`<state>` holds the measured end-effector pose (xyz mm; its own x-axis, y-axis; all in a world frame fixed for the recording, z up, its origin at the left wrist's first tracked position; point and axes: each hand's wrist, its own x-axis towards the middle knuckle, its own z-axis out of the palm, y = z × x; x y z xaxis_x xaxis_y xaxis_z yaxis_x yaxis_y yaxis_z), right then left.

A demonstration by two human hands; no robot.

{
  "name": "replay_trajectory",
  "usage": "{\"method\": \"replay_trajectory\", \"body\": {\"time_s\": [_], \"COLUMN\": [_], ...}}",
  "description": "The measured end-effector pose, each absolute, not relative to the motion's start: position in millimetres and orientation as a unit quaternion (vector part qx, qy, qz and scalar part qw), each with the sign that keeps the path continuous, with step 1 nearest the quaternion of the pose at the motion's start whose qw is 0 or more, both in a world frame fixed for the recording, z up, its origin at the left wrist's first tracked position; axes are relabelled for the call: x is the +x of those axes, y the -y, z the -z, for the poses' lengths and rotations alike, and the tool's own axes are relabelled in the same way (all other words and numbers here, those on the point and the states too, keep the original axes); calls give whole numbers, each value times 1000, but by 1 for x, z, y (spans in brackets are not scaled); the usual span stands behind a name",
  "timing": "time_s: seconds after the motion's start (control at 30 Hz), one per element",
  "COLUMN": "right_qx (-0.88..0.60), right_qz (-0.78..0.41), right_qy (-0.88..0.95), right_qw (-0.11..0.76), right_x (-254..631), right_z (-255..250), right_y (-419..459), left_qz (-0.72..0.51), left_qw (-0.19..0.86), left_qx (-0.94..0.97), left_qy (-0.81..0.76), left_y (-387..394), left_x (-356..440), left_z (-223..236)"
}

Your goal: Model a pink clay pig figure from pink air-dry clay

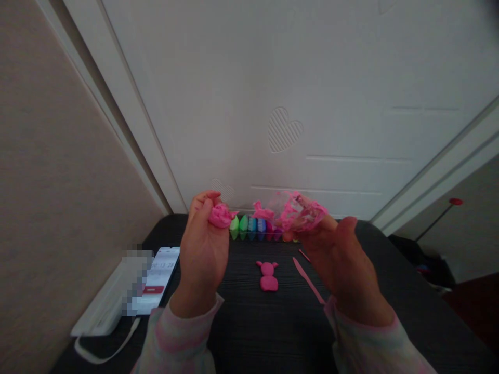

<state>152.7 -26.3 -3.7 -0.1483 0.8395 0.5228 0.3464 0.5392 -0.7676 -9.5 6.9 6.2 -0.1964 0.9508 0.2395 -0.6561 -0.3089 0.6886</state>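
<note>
My left hand (pixel 203 244) is raised above a dark table (pixel 273 322), its fingers pinched on a lump of pink clay (pixel 220 214). My right hand (pixel 335 254) is closed on a crumpled clear plastic wrapper smeared with pink clay (pixel 298 210). Between the hands, lower down on the table, lies a small pink clay figure (pixel 268 275) with two ears. A thin pink modelling tool (pixel 307 280) rests on the table beside my right hand.
A row of coloured clay packs (pixel 253 228) stands at the table's far edge against a white door (pixel 292 104). A phone (pixel 158 280) with a lit screen and a white box (pixel 105 306) lie at the left.
</note>
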Motion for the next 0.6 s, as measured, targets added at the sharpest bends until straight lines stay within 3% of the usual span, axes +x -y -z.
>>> {"method": "replay_trajectory", "body": {"time_s": [0.17, 0.3, 0.47, 0.6], "right_qx": [-350, -361, -368, -377], "right_qz": [-429, -417, -372, -381], "right_qy": [646, 642, 631, 635], "right_qw": [525, 533, 573, 557], "right_x": [145, 144, 154, 156], "right_z": [0, -2, -6, -4], "right_y": [26, 27, 28, 27], "left_qz": [-672, -660, -681, -683], "left_qw": [507, 405, 466, 498], "left_qx": [444, 502, 456, 445], "left_qy": [-306, -385, -334, -295], "left_y": [2, 7, 4, 1], "left_x": [-1, 0, -8, -9], "left_z": [-1, 5, 2, -3]}}
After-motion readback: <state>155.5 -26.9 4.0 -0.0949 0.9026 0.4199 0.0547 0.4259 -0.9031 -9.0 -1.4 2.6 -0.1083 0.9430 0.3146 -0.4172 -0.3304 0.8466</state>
